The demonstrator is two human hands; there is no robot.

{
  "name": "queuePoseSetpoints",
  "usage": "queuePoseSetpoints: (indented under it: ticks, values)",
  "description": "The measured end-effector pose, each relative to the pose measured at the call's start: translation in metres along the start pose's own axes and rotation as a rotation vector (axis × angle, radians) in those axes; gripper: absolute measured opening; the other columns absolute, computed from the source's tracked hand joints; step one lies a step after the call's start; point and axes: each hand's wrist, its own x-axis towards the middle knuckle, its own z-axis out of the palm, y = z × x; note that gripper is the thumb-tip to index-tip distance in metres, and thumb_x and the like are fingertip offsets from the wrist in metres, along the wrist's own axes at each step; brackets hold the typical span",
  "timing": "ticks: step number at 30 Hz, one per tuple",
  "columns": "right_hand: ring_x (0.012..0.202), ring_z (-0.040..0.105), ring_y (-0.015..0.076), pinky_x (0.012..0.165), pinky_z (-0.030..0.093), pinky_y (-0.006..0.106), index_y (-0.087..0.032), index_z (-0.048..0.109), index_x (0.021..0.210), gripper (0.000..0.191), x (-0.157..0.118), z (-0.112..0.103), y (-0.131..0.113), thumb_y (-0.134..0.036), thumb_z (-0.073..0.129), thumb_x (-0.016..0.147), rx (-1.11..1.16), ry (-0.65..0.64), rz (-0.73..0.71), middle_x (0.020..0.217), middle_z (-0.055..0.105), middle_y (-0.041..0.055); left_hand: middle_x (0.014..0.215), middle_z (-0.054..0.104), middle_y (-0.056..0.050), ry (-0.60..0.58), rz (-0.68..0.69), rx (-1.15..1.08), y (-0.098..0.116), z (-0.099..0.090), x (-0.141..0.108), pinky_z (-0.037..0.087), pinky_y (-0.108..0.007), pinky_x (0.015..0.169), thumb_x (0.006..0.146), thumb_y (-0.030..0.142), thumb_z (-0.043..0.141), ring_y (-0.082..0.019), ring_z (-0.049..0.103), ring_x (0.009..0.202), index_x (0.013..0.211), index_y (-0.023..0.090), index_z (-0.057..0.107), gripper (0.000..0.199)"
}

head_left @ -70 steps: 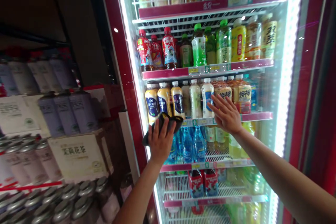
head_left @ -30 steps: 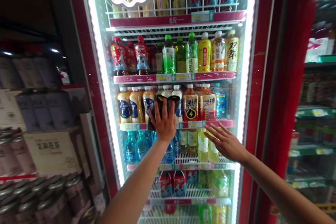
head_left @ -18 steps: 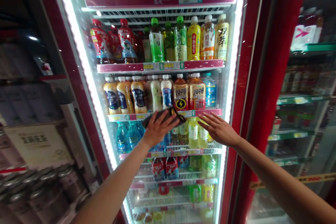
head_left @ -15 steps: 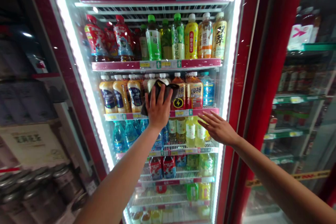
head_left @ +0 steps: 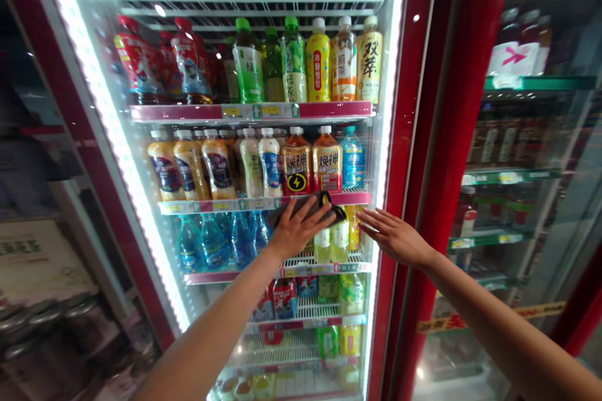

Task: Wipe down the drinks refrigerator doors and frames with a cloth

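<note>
In the head view, my left hand [head_left: 298, 229] presses a dark cloth [head_left: 332, 202] flat against the glass front of a lit drinks cooler, its fingers spread over the cloth. The cloth lies over the right part of the third shelf's pink edge [head_left: 355, 198] and the bottles just below. My right hand [head_left: 395, 235] is lower right of the cloth with fingers stretched out and nothing in it, close to the cooler's right light strip. Whether it touches the glass I cannot tell.
Behind the glass stand green tea bottles [head_left: 248, 69], red-labelled bottles [head_left: 136, 62] and blue bottles [head_left: 212, 244]. A red door frame [head_left: 463, 100] separates this cooler from another at the right. Metal-lidded containers [head_left: 56, 338] and a printed carton [head_left: 35, 257] sit at the left.
My left hand and the cloth have moved down and to the right across the glass, uncovering bottles on the middle shelf. The view has shifted a little; my right hand stays outstretched.
</note>
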Motion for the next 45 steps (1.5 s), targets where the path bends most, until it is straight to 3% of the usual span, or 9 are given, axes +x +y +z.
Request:
queuePoseSetpoints:
  ticks: [3,5,11,14,22,27,30,37,45]
  values:
    - [0.152,0.03,0.0224,0.119,0.041,0.05,-0.022,0.04,0.155,0.057,-0.007,0.0,0.004,-0.013,0.05,0.099,0.007,-0.006,0.008,0.159,0.042,0.0087,0.168,0.025,0.002,0.083,-0.403,-0.034,-0.007,0.006,0.067,0.004,-0.063,0.128,0.09,0.016,0.059,-0.029,-0.001,0.159,0.159,0.035,0.028,0.077]
    - [0.151,0.031,0.0225,0.12,0.04,0.049,-0.022,0.041,0.154,0.057,-0.013,0.002,0.005,-0.014,0.05,0.098,0.007,-0.016,0.014,0.159,0.042,0.008,0.167,0.028,0.0,0.116,-0.488,-0.057,0.002,0.014,0.09,0.005,-0.065,0.127,0.09,0.015,0.059,-0.03,-0.001,0.158,0.16,0.034,0.023,0.081]
    - [0.147,0.041,0.0235,0.118,0.044,0.05,-0.022,0.052,0.147,0.048,-0.035,0.002,0.009,-0.014,0.05,0.099,0.002,-0.003,-0.011,0.153,0.051,0.0095,0.168,0.025,0.007,0.081,-0.132,-0.023,0.068,0.028,0.022,0.001,-0.056,0.13,0.088,0.018,0.064,-0.027,0.001,0.159,0.151,0.037,0.045,0.069]
    - [0.142,0.048,0.0242,0.117,0.045,0.05,-0.021,0.059,0.14,0.042,-0.045,-0.009,0.012,-0.015,0.05,0.099,-0.014,0.019,-0.024,0.149,0.056,0.0093,0.168,0.021,0.01,0.037,0.058,-0.026,0.08,0.027,0.006,0.0,-0.054,0.13,0.088,0.02,0.064,-0.025,0.004,0.159,0.147,0.039,0.049,0.064]
    - [0.136,0.055,0.0231,0.12,0.04,0.049,-0.03,0.046,0.151,0.057,-0.068,-0.042,0.023,-0.014,0.052,0.097,-0.116,0.152,0.135,0.146,0.059,0.0037,0.168,0.022,0.007,0.11,-0.281,-0.042,0.081,0.047,0.128,-0.003,-0.058,0.129,0.095,0.02,0.054,-0.028,-0.002,0.158,0.156,0.035,0.035,0.066]
    - [0.139,0.052,0.0234,0.119,0.04,0.048,-0.029,0.046,0.152,0.059,-0.082,-0.048,0.023,-0.013,0.053,0.096,-0.135,0.131,0.194,0.148,0.057,0.0045,0.168,0.026,0.006,0.046,0.049,-0.061,0.135,0.057,0.076,-0.006,-0.055,0.13,0.097,0.025,0.052,-0.025,0.012,0.158,0.151,0.036,0.045,0.056]
    - [0.138,0.053,0.0235,0.119,0.04,0.048,-0.027,0.051,0.147,0.054,-0.085,-0.051,0.021,-0.013,0.054,0.095,-0.128,0.147,0.189,0.147,0.059,0.0054,0.167,0.026,0.009,0.008,0.2,-0.103,0.142,0.058,0.068,-0.005,-0.053,0.131,0.096,0.023,0.052,-0.021,0.013,0.158,0.15,0.039,0.044,0.057]
    - [0.132,0.058,0.0259,0.112,0.047,0.051,-0.03,0.06,0.138,0.052,-0.082,-0.048,0.019,-0.008,0.056,0.092,-0.066,0.381,0.326,0.141,0.064,0.0058,0.17,0.014,0.004,-0.03,-0.193,-0.204,0.137,0.062,0.141,0.008,-0.062,0.129,0.096,0.017,0.051,-0.027,0.005,0.158,0.16,0.036,0.022,0.073]
    - [0.114,0.068,0.0245,0.093,0.059,0.044,-0.031,0.066,0.131,0.046,-0.097,-0.014,-0.054,-0.009,0.05,0.094,0.277,0.615,0.727,0.127,0.07,0.0094,0.171,-0.002,-0.005,-0.07,-0.224,-0.444,0.197,0.053,0.063,0.033,-0.05,0.125,0.092,0.006,0.054,-0.029,0.013,0.156,0.162,0.032,0.014,0.085]
